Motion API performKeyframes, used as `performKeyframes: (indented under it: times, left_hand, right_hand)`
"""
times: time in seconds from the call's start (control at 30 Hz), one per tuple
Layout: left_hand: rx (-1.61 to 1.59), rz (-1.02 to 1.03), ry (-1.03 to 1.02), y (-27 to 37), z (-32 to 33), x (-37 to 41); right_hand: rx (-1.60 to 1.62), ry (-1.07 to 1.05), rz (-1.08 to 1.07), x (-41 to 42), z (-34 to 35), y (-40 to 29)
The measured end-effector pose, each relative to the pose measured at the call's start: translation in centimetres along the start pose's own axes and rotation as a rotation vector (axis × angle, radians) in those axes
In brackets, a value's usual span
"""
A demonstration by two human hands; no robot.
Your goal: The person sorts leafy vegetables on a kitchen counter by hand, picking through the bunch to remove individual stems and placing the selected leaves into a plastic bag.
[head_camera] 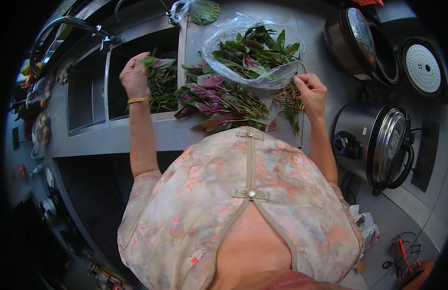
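Observation:
My left hand [135, 76], with a gold bangle at the wrist, pinches a green and purple amaranth sprig [161, 63] over the right-hand sink basin. Below it, a heap of picked leaves [163, 90] lies in that basin. Close to the discarded stems and leaves [290, 105] on the counter, my right hand [312, 95] has its fingers curled together. Whether a stem is between those fingertips is hidden. Between my hands, a bunch of purple-green amaranth [224, 103] lies on the counter, its stems towards the right. Behind it, an open clear plastic bag [213, 58] holds more amaranth [254, 50].
To the right stand an open-lidded rice cooker [349, 43] and a steel electric pressure cooker [361, 141]. At the left are another sink basin [86, 96] and a black curved faucet [69, 21]. A bagged green vegetable [205, 12] sits at the back.

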State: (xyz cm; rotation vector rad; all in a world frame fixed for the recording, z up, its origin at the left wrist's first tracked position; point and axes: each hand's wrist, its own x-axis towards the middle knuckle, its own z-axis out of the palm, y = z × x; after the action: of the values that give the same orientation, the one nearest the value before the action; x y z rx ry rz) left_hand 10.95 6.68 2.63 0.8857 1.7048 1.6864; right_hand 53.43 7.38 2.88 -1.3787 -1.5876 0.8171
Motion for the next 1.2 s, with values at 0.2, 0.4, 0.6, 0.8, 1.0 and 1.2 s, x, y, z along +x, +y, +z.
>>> performKeyframes:
  times: [0.2, 0.4, 0.6, 0.8, 1.0, 1.2]
  left_hand:
    - [0.918, 0.17, 0.019, -1.9, -4.7, 0.7]
    - [0.669, 0.117, -0.297, -1.5, -0.3, -0.5]
    - [0.531, 0.271, -0.426, 1.9, 2.8, -2.2]
    - [0.544, 0.278, -0.41, 2.9, 1.3, -2.8]
    - [0.28, 0.183, -0.505, 3.8, 3.1, -4.5]
    - [0.075, 0.142, -0.811, 6.2, 8.7, -7.2]
  right_hand:
    - [-0.416, -0.117, -0.082, 0.0, -1.3, 2.2]
    - [-0.567, -0.104, -0.435, 7.9, 1.6, 0.0]
    - [-1.138, -0.481, -0.463, 12.0, 5.9, 1.9]
    - [-0.865, -0.348, -0.413, 11.8, 4.1, 1.6]
    - [-0.078, -0.26, -0.101, 11.8, 0.2, -1.5]
    - [0.415, -0.226, 0.032, 9.3, 1.2, -4.6]
